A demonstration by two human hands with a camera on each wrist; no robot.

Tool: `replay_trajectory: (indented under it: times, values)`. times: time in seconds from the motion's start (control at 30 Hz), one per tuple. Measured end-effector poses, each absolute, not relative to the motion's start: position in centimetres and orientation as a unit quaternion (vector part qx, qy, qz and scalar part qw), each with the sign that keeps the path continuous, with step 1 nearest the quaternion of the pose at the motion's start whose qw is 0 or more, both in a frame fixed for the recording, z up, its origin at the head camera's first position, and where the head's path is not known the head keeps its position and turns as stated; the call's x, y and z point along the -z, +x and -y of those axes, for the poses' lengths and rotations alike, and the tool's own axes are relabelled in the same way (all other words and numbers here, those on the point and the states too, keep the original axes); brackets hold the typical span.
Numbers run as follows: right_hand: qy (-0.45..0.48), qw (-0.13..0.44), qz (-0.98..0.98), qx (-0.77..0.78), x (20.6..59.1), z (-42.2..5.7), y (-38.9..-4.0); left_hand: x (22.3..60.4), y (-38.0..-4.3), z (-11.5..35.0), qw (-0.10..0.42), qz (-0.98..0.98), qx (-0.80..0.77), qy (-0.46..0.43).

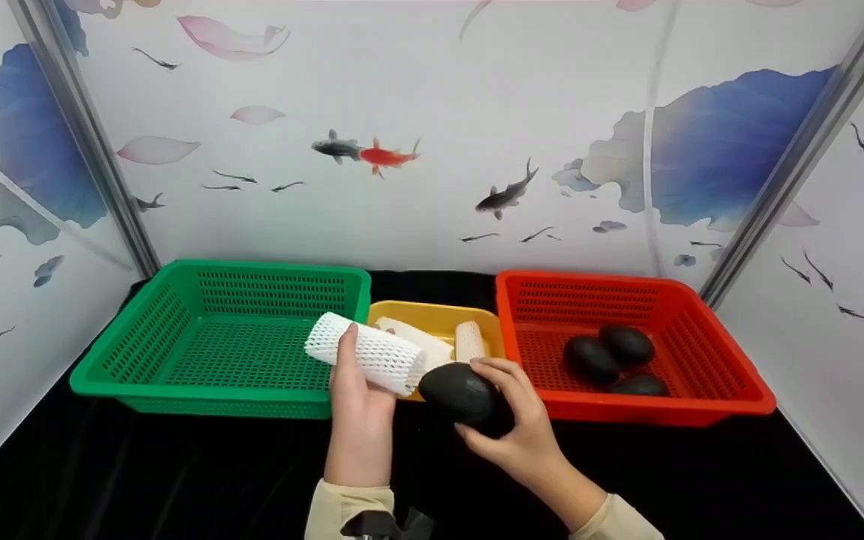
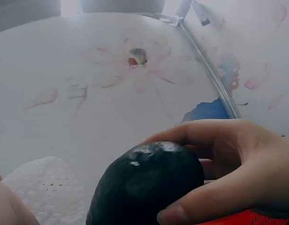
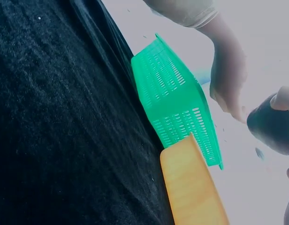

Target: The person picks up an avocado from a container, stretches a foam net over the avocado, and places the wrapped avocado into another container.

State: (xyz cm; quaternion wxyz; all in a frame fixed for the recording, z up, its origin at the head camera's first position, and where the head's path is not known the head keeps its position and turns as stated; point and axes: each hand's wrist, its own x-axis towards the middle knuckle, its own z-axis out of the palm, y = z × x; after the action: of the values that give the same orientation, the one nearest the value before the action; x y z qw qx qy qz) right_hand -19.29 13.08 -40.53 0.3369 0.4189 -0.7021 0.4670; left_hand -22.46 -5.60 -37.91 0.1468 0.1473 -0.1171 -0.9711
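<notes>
My left hand [image 1: 361, 409] holds a white foam net sleeve [image 1: 368, 352], with the thumb across its near side. The sleeve's open end faces a dark avocado [image 1: 456, 391]. My right hand [image 1: 518, 424] grips that avocado between thumb and fingers, just right of the sleeve. In the left wrist view the avocado [image 2: 144, 183] looks dark green and glossy, and the sleeve [image 2: 46, 190] lies to its left, apart from it. The right wrist view shows the avocado [image 3: 271, 124] at the right edge, partly cut off.
A green basket [image 1: 222, 401] stands on the left. Between it and a red basket [image 1: 649, 407] sits a smaller yellow basket [image 1: 436, 307] with more foam sleeves [image 1: 469, 341]. Several dark avocados [image 1: 627, 345] lie in the red basket. Black cloth [image 1: 199, 472] covers the table; printed panels [image 1: 432, 90] surround it.
</notes>
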Motion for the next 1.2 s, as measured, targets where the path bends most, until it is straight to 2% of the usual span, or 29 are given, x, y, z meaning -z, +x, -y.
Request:
replay_trajectory:
  times: [0.23,0.73,1.2]
  values:
    - [0.412,0.366,0.684,-0.478,40.1,-13.1,-18.9,38.0,-22.2,5.6,0.141,0.104,0.974,0.144]
    - [0.403,0.371,0.680,-0.488,39.9,-12.2,-18.8,37.9,-22.0,3.7,0.144,0.156,0.971,0.108]
    - [0.392,0.359,0.675,-0.511,40.5,-11.5,-19.2,37.6,-21.7,1.6,0.133,0.202,0.961,0.133]
